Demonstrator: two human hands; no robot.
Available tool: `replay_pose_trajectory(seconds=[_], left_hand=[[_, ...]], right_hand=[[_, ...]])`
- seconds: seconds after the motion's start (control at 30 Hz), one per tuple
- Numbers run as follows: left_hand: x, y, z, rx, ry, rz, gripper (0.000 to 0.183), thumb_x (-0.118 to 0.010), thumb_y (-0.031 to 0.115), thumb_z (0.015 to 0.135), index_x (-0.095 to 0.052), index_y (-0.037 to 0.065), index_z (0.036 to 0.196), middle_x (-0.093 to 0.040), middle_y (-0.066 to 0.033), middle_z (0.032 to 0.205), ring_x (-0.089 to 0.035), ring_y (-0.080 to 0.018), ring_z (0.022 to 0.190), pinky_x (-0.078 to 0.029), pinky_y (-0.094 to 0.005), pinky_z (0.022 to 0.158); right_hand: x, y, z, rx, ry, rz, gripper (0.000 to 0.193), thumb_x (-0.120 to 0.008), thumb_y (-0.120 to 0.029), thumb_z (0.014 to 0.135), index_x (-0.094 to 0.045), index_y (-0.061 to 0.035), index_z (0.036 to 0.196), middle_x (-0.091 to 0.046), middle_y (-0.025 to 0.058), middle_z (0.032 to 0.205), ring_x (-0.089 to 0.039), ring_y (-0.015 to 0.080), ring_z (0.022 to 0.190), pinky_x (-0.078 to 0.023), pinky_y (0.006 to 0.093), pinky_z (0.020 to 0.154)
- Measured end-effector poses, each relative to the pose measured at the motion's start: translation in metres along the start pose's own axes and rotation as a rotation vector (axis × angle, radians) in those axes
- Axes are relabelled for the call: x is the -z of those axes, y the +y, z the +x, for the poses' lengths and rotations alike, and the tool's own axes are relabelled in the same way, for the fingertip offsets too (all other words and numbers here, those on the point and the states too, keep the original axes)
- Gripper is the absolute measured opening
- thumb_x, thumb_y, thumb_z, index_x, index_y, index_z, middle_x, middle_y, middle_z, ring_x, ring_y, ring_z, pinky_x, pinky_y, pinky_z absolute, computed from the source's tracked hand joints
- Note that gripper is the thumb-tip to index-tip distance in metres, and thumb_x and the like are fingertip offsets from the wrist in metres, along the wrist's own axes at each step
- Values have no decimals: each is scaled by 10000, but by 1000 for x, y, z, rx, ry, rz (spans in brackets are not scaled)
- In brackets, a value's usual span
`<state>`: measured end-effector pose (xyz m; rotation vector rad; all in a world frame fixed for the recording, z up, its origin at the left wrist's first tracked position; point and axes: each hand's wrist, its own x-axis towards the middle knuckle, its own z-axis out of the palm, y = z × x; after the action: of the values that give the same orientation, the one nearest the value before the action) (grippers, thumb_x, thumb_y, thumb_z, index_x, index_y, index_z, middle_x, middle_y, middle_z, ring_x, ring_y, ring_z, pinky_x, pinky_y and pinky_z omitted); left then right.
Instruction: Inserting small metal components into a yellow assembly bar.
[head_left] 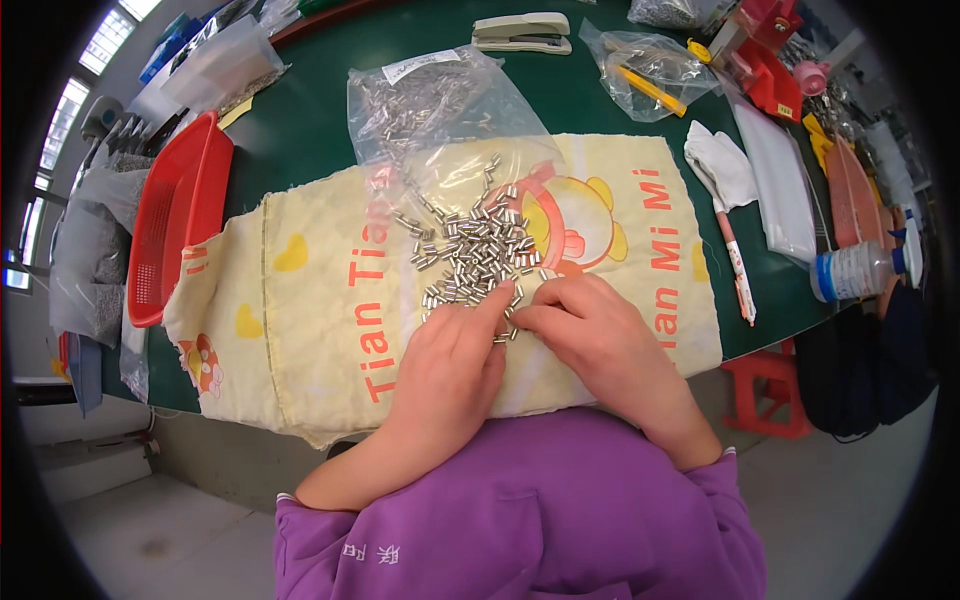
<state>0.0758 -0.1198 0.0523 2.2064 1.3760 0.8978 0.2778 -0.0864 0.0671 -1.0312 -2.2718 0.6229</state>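
A loose pile of small, shiny metal tubes (470, 262) lies on a cream printed cloth (325, 320) in front of me. Both hands rest at its near edge, with a few tubes between them. My left hand (450, 360) is palm down, its fingers curled and partly hidden; its thumb side touches the pile. Fingers bent into a pinch, my right hand (595, 325) sits just to the right. Whatever either hand holds is too small or too covered to make out. A clear plastic bag (440, 105) with many more tubes lies beyond, its mouth toward the pile.
A red plastic basket (180, 215) leans at the left edge of the green table (310, 110). Toward the back are a stapler (521, 33) and a bag with a yellow tool (650, 90). A white glove (720, 165), a pen (735, 255) and a spray bottle (860, 272) lie right.
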Motion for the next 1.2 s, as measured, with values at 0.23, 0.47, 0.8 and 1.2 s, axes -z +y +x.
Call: replay_pose_trajectory(seconds=[0.23, 0.47, 0.8, 1.2], left_hand=[[-3, 0, -2, 16, 30, 30, 658, -725, -74, 769, -541, 30, 1392, -650, -70, 942, -606, -263, 880, -497, -375, 774], [2, 5, -10, 38, 12, 15, 713, -740, -54, 777, -486, 14, 1439, -636, -82, 985, -597, -265, 896, -495, -374, 789], [9, 0, -13, 51, -37, -40, 726, -685, -99, 795, -451, 8, 1474, -621, -81, 967, -591, -246, 882, -500, -357, 784], [7, 0, -8, 64, -2, 20, 715, -676, -99, 814, -444, 12, 1482, -608, -78, 941, -596, -241, 858, -510, -348, 761]], right_hand=[[4, 4, -5, 44, -54, -18, 194, -594, -45, 814, -646, -22, 999, -592, 96, 988, -595, 292, 954, -507, 378, 829], [-11, 1, -5, 45, 19, 14, 225, -710, 4, 785, -693, -63, 999, -646, 73, 984, -626, 273, 947, -528, 371, 797], [-7, -3, -1, 53, -36, -60, 222, -678, -19, 811, -699, -69, 1026, -647, 56, 994, -628, 261, 958, -527, 366, 802], [-13, -4, -3, 59, -55, 35, 251, -598, -35, 815, -660, -63, 1057, -634, 74, 1037, -610, 288, 978, -496, 384, 868]])
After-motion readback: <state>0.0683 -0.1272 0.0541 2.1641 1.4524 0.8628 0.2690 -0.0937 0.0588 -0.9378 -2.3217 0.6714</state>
